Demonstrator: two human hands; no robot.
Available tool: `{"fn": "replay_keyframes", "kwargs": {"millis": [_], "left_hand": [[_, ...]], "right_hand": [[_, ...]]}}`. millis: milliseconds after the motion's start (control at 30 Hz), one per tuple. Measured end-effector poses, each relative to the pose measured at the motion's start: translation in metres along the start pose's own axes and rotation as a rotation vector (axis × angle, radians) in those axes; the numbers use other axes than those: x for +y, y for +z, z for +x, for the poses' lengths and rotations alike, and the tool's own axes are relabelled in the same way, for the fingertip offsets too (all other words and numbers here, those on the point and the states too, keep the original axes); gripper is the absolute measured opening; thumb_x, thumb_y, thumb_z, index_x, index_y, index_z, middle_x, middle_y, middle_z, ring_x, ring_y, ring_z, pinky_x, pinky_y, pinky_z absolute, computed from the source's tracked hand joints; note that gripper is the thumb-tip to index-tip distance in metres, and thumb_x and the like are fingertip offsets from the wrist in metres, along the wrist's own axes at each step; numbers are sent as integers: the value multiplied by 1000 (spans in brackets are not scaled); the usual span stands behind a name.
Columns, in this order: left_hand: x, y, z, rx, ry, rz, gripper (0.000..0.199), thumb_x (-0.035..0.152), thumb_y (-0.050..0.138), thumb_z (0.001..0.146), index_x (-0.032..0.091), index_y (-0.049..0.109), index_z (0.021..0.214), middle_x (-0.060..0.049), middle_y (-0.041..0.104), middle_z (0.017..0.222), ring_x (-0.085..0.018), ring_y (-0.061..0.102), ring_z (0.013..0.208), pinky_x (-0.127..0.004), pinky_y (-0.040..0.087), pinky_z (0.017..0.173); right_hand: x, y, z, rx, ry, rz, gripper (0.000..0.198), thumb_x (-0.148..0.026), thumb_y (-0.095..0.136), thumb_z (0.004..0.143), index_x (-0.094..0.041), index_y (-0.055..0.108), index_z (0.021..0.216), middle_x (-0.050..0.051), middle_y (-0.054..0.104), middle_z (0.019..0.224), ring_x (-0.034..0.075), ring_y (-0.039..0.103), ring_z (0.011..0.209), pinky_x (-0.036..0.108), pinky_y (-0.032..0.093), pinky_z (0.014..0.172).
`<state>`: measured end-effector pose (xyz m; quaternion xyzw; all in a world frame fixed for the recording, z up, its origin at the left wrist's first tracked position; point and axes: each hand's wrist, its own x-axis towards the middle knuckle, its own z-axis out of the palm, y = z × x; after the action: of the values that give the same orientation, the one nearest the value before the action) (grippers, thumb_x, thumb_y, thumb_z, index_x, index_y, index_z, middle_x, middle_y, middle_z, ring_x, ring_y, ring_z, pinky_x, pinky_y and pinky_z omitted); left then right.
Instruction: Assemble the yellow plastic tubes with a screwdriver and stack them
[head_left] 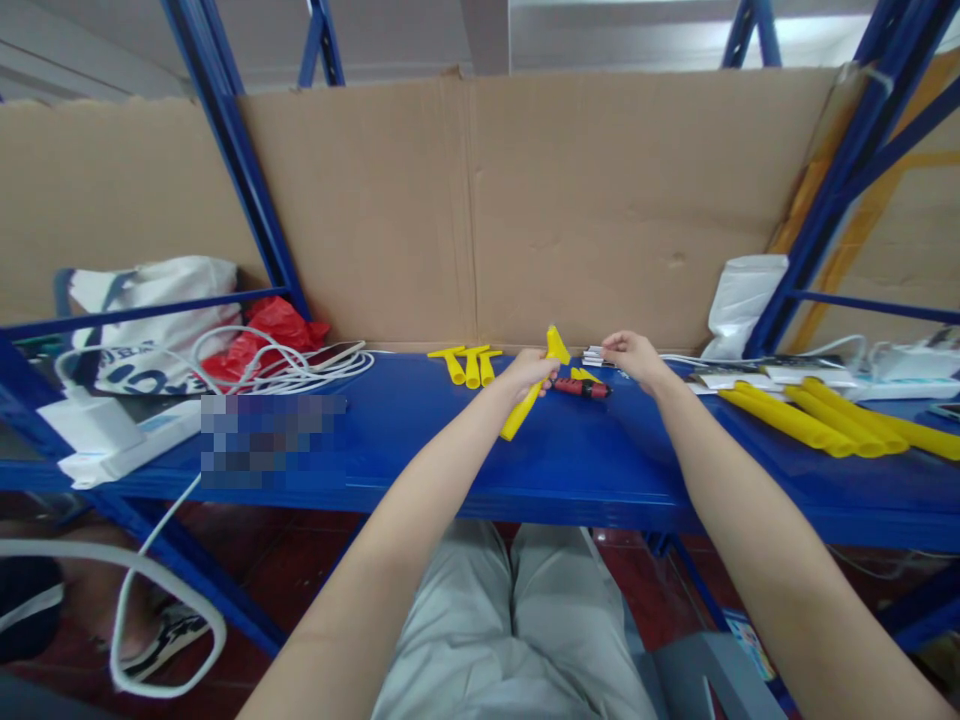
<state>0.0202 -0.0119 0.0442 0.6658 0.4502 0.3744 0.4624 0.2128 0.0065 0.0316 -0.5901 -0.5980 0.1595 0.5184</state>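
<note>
My left hand (pixel 531 370) is closed around the tube of a yellow T-shaped handle (pixel 514 420), its wider head pointing up and away from me. My right hand (pixel 628 356) is to the right, fingers pinched together beside a small stack of pale flat pieces (pixel 592 355); whatever is between the fingertips is too small to make out. Between the hands lies a red and black screwdriver-like tool (pixel 581 388), with small yellow parts (pixel 583 375) just behind it. Left of my left hand, several yellow T-shaped pieces (pixel 472 370) lie side by side on the blue shelf (pixel 420 440).
Several yellow tubes (pixel 817 420) lie at the right, before a white power strip (pixel 904 385). A white pouch (pixel 739 305) leans at the back. Left are a cloth bag (pixel 165 310), red plastic bag (pixel 270 335), coiled white cables (pixel 315 368) and a charger (pixel 90 420). Cardboard (pixel 600 200) walls the back.
</note>
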Motion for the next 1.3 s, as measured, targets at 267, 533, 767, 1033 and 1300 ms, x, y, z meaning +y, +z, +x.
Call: {"fn": "replay_keyframes", "kwargs": {"millis": [267, 533, 767, 1033, 1300], "left_hand": [[-6, 0, -2, -146, -232, -257, 21, 3, 41, 80, 15, 44, 63, 4, 43, 46, -4, 35, 35, -17, 28, 36], [-7, 0, -9, -149, -265, -401, 21, 3, 39, 81, 15, 43, 65, 4, 44, 48, -4, 34, 35, -16, 27, 37], [-6, -1, -10, -149, -252, -417, 22, 2, 37, 81, 15, 44, 65, 4, 44, 47, -5, 36, 36, -16, 30, 37], [-10, -2, -8, -177, -218, -463, 21, 2, 38, 79, 14, 46, 64, 2, 45, 47, -5, 37, 37, -16, 30, 37], [-10, -2, -7, -136, -254, -518, 21, 2, 36, 78, 15, 44, 65, 3, 42, 47, -5, 33, 35, -16, 28, 35]], "right_hand": [[-22, 22, -18, -234, 56, 207, 19, -2, 61, 67, -17, 51, 72, -3, 57, 63, 7, 53, 58, 20, 46, 60], [-31, 30, -23, -280, -9, 187, 20, 0, 61, 67, -17, 51, 71, -4, 55, 61, 7, 52, 58, 21, 47, 63], [-32, 30, -23, -271, 35, 130, 23, 3, 60, 66, -17, 50, 70, -4, 54, 61, 8, 52, 59, 22, 47, 66], [-25, 31, -20, -254, 12, 83, 19, -5, 65, 65, -17, 54, 76, -1, 58, 68, 9, 54, 63, 24, 48, 66], [-13, 22, -10, -159, -148, -372, 25, -30, 71, 67, -16, 62, 85, 10, 65, 93, 19, 59, 87, 31, 48, 78]]}}
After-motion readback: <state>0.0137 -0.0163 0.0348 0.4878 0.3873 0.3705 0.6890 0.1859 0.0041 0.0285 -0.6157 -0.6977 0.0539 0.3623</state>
